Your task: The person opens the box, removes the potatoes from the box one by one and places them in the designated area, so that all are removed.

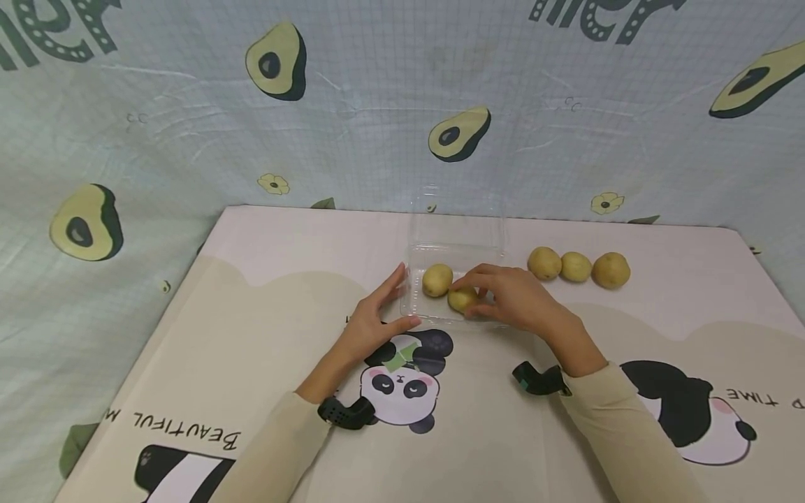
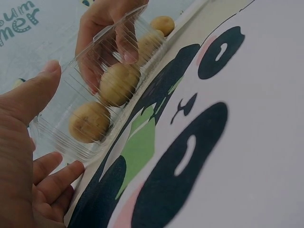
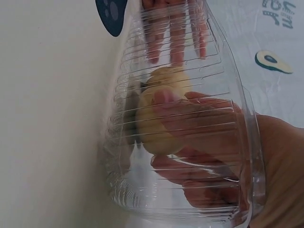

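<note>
The right hand (image 1: pixel 516 297) pinches a half-hidden potato (image 1: pixel 461 300); the left hand (image 1: pixel 372 316) spreads beside the clear box (image 1: pixel 413 299). Near-left tablecloth lettering (image 1: pixel 186 429) reads "BEAUTIFUL".

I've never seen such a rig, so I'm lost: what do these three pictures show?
There's no machine, just a person's bare hands. The wide picture comes from a head-worn camera looking down; the others come from the left and right wrist cameras. On the panda-print tablecloth sits an open clear plastic container holding two potatoes. Three more potatoes lie to its right. The right hand pinches one potato inside; the left hand is spread at the container's left edge.
</note>
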### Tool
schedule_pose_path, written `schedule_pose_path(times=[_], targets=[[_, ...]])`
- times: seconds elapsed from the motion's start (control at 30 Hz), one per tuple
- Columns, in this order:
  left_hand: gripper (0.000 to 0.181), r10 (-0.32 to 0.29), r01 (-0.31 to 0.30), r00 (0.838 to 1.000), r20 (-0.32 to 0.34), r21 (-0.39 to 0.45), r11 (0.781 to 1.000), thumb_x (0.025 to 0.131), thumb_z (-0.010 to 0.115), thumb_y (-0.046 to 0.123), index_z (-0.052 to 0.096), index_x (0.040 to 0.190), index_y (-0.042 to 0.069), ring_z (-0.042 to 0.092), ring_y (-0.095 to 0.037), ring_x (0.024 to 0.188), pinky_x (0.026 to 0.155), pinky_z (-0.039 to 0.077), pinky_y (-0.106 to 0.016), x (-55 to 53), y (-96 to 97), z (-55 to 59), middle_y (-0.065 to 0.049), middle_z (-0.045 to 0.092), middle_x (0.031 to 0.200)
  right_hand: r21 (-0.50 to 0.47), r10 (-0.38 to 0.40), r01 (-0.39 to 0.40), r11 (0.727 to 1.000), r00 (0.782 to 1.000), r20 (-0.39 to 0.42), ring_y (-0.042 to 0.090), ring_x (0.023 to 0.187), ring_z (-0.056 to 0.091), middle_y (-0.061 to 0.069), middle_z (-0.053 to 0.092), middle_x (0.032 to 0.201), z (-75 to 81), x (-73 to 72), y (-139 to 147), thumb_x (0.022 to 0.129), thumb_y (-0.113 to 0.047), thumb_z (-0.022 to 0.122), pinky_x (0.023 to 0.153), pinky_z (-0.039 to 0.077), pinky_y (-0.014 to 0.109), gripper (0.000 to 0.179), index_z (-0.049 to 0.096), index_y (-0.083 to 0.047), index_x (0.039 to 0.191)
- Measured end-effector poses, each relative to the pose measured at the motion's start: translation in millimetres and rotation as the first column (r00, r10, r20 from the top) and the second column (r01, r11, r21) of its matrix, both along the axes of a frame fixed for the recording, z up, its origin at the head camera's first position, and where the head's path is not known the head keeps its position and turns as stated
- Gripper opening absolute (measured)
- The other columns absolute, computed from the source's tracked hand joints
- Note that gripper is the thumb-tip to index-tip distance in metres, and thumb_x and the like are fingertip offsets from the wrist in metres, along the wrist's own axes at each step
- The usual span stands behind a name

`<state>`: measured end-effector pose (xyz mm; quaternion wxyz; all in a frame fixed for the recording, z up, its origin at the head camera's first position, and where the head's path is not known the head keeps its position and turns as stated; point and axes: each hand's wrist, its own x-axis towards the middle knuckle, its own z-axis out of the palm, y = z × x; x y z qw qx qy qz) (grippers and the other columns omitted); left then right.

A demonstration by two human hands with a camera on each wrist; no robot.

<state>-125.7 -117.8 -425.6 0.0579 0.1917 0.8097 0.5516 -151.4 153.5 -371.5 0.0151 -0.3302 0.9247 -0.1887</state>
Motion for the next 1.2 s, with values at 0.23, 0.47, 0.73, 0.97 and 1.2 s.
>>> schedule_pose_path(times=[0.23,0.47,0.73,0.97,1.2], targets=[[0.089,-0.001,0.001,1.0,-0.007,0.004,1.0,0.082,0.074,0.042,0.024,0.153,0.024,0.039,-0.015,0.134,0.112,0.023,-0.045,-0.5,0.0,-0.7,0.006,0.028,0.154,0.018,0.026,-0.026,0.999,1.0,-0.008,0.015,0.088,0.061,-0.004,0.064,0.113,0.6,-0.6,0.5,0.078,-0.03,0.08,0.069,0.049,0.033,0.046,0.067,-0.026,0.122],[0.088,-0.008,0.008,1.0,-0.019,0.007,1.0,0.083,0.075,0.031,0.023,0.154,0.021,0.039,-0.019,0.134,0.112,0.021,-0.048,-0.4,0.6,0.0,0.002,0.029,0.154,0.05,0.041,-0.042,0.998,0.999,0.007,0.019,0.094,0.062,-0.002,0.064,0.116,-0.1,-2.7,0.9,0.079,-0.03,0.079,0.075,0.05,0.038,0.049,0.065,-0.025,0.125],[0.089,-0.009,0.009,1.0,-0.018,0.006,1.0,0.083,0.075,0.032,0.023,0.154,0.021,0.039,-0.019,0.134,0.112,0.022,-0.048,-0.9,0.1,-0.8,0.003,0.028,0.154,0.075,0.034,-0.035,0.997,0.999,0.015,0.018,0.091,0.062,-0.001,0.064,0.115,1.2,-3.5,0.1,0.079,-0.029,0.079,0.073,0.05,0.036,0.049,0.064,-0.024,0.126],[0.09,-0.007,0.007,1.0,-0.017,0.005,1.0,0.082,0.073,0.045,0.023,0.154,0.022,0.04,-0.018,0.134,0.111,0.023,-0.048,-1.1,-0.3,-2.3,0.004,0.029,0.154,0.097,0.032,-0.035,0.995,0.999,0.036,0.012,0.076,0.059,-0.003,0.061,0.106,3.5,-3.4,-1.4,0.08,-0.027,0.079,0.062,0.045,0.028,0.047,0.065,-0.024,0.124],[0.091,-0.002,0.002,1.0,-0.009,-0.003,1.0,0.081,0.072,0.048,0.023,0.154,0.022,0.039,-0.016,0.134,0.112,0.022,-0.046,-0.8,-0.1,-1.0,0.006,0.029,0.154,0.117,0.005,-0.012,0.993,0.998,0.062,0.012,0.073,0.057,-0.005,0.063,0.099,5.1,-5.0,-2.1,0.079,-0.027,0.08,0.064,0.046,0.031,0.047,0.061,-0.022,0.122]])
